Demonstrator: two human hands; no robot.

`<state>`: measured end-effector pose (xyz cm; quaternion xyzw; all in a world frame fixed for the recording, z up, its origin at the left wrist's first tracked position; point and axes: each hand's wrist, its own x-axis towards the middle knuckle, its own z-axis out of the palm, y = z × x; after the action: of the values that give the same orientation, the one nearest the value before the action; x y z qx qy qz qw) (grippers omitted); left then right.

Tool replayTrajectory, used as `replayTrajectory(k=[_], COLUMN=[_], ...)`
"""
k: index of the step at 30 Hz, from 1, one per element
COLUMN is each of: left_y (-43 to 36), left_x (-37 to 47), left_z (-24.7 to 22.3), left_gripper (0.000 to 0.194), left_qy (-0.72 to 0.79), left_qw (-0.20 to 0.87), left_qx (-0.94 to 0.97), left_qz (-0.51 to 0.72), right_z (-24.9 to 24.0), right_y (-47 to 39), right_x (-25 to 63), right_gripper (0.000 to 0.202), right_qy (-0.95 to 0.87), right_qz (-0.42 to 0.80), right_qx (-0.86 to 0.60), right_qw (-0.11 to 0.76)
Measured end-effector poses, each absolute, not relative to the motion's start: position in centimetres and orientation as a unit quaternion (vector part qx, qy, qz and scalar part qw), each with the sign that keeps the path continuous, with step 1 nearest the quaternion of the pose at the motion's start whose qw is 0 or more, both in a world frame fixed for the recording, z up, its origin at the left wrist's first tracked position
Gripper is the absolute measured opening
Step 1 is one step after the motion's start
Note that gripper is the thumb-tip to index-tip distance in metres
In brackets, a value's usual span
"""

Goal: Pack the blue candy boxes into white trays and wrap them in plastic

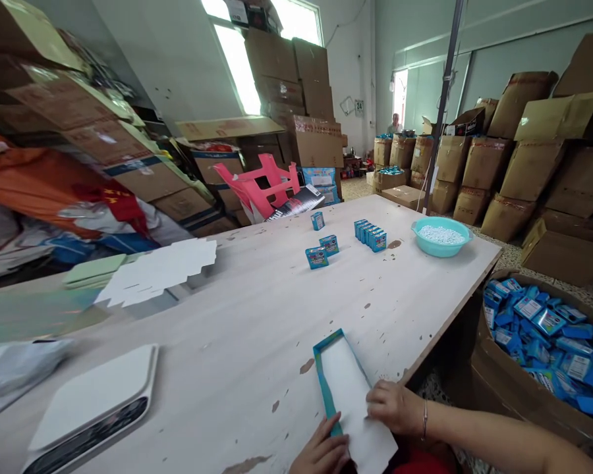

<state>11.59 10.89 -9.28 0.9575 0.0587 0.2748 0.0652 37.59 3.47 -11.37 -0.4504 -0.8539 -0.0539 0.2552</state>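
Observation:
A shallow cardboard display tray (344, 378), white inside with blue-green side walls, lies on the table near its front edge. Its far end has standing walls, while the near end opens into a flat white flap. My left hand (322, 449) grips the left wall close to the near end, thumb and fingers over its edge. Across from it, my right hand (396, 407) has its curled fingers closed on the right side of the tray. Part of the near flap is cut off by the frame.
Small blue boxes (317, 257) stand mid-table, with a row of several boxes (370, 235) beyond. A turquoise basin (441, 245) holds small white pieces. White card sheets (163, 270) and a white scale (96, 401) lie left. Right of the table, a large carton (494, 375) holds blue packs.

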Motion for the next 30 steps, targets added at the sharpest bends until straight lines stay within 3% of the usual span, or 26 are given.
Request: replayTrajectory(k=[5,14,21,25,30], left_y=[8.8,7.6,7.8,7.1,5.0], left_x=[11.6,13.5,13.8,13.6,13.9], left_z=[-7.3,-7.9,-7.4,-8.2,-8.9], left_gripper=[0.022,0.022,0.013,0.017,0.018], left_qy=[0.093,0.224,0.213,0.254,0.333], left_qw=[0.171,0.35,0.29,0.338,0.317], left_qx=[0.952,0.84,0.89,0.833,0.794], left_qz=[0.238,0.348,0.28,0.355,0.399], right_z=[-8.9,-8.3,-8.3,-8.2,-7.9], right_y=[2.2,2.5,2.8,3.0,3.0], right_x=[37.9,39.1,39.1,39.1,39.1], right_gripper=[0.019,0.022,0.023,0.024,0.023], right_qy=[-0.872,-0.868,-0.872,-0.878,-0.887], right_qz=[-0.005,0.03,0.017,0.018,-0.001], right_qx=[-0.42,-0.427,-0.428,-0.417,-0.405], right_qw=[0.251,0.252,0.239,0.235,0.221])
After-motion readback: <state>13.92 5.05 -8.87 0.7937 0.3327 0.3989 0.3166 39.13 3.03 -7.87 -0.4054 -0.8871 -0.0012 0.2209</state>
